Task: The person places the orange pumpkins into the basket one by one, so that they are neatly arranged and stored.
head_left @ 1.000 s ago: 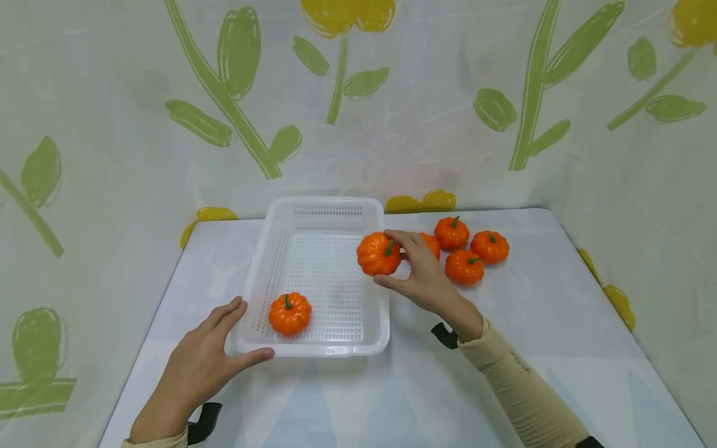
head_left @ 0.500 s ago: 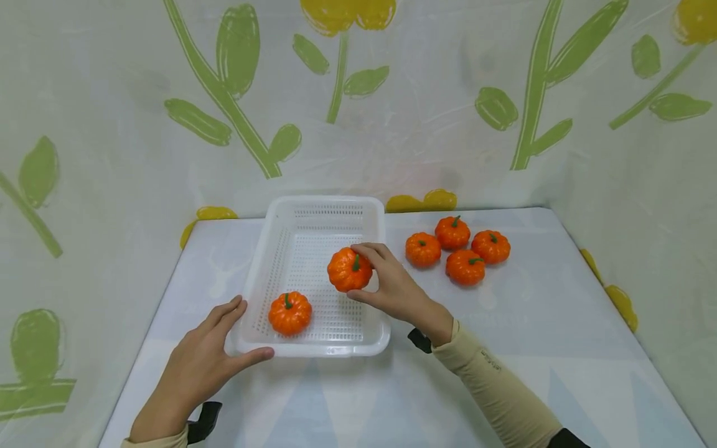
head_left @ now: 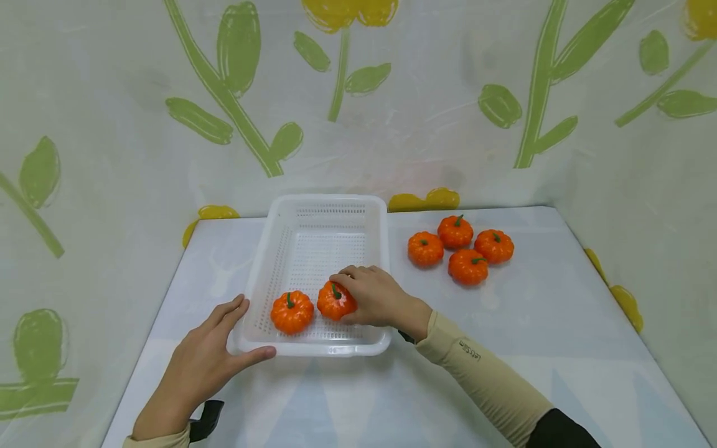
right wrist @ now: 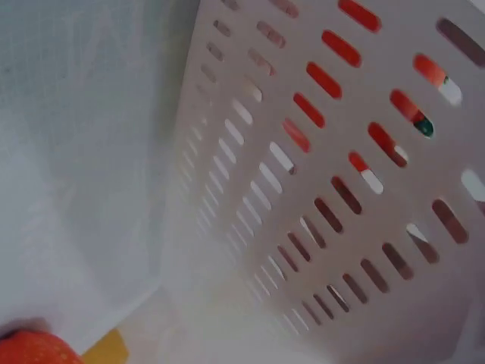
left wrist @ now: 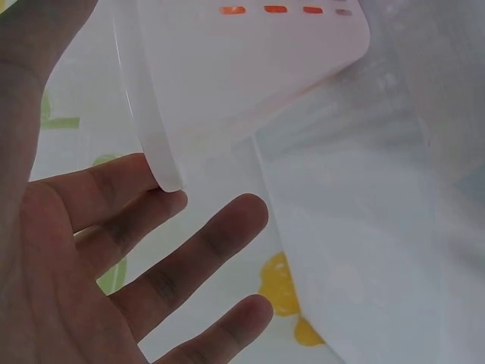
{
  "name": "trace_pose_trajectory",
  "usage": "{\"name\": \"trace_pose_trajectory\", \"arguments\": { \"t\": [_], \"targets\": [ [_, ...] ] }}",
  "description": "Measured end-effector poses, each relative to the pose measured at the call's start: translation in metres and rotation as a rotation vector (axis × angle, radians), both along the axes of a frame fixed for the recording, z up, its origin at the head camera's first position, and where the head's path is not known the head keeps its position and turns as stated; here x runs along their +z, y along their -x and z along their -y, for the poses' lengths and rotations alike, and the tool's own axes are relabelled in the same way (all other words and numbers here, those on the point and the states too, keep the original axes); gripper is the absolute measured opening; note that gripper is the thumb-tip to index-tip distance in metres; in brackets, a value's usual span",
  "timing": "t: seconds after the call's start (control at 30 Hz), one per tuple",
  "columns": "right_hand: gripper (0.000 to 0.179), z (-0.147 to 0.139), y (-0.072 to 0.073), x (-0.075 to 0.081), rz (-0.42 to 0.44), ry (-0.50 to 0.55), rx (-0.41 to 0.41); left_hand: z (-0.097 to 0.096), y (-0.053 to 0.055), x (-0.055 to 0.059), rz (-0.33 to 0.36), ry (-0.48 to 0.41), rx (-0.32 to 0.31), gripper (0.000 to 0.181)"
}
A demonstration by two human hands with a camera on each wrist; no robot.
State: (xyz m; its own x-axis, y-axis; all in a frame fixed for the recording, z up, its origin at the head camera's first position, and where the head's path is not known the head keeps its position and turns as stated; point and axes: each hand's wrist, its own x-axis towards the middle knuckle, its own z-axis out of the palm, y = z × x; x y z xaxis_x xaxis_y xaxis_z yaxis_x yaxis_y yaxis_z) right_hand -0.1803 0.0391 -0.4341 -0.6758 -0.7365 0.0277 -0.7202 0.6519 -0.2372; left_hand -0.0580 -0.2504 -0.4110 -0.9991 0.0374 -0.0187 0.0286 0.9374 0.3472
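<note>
Orange and shiny, a pumpkin (head_left: 332, 305) is grasped by the fingers of the right hand (head_left: 378, 297), inside the white plastic basket (head_left: 319, 350), toward its front side. The left hand (head_left: 198, 358) is released, with stretched fingers which touch the left rim of the basket, and the thumb at the front rim. Just beside the grasped pumpkin, a second pumpkin (head_left: 292, 313) sits in the basket. To the right of the basket, four other pumpkins (head_left: 467, 269) stand in a close group on the table (head_left: 538, 317). The table has a whitish surface with pale blue triangles (head_left: 308, 410) near the front. Around it, pale walls (head_left: 426, 124) behind and on both sides carry pictures of green stems and leaves (head_left: 239, 50), and yellow flowers (head_left: 330, 12).
</note>
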Motion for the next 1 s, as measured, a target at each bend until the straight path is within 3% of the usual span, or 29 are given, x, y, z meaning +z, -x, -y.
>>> {"name": "trace_pose_trajectory", "arguments": {
  "t": [0.13,0.33,1.0],
  "targets": [
    [0.074,0.0007,-0.0003,0.0009,-0.022,-0.11,0.028,-0.0009,0.0008,0.0011,0.004,0.008,0.0,0.11],
    [0.072,0.0027,-0.003,0.0011,-0.039,-0.185,0.067,-0.0003,0.0004,0.0021,0.013,0.006,0.006,0.11],
    [0.071,-0.0006,-0.0082,-0.0014,-0.042,-0.15,0.084,-0.0016,0.003,0.0001,0.029,0.008,0.002,0.111]
  ]
}}
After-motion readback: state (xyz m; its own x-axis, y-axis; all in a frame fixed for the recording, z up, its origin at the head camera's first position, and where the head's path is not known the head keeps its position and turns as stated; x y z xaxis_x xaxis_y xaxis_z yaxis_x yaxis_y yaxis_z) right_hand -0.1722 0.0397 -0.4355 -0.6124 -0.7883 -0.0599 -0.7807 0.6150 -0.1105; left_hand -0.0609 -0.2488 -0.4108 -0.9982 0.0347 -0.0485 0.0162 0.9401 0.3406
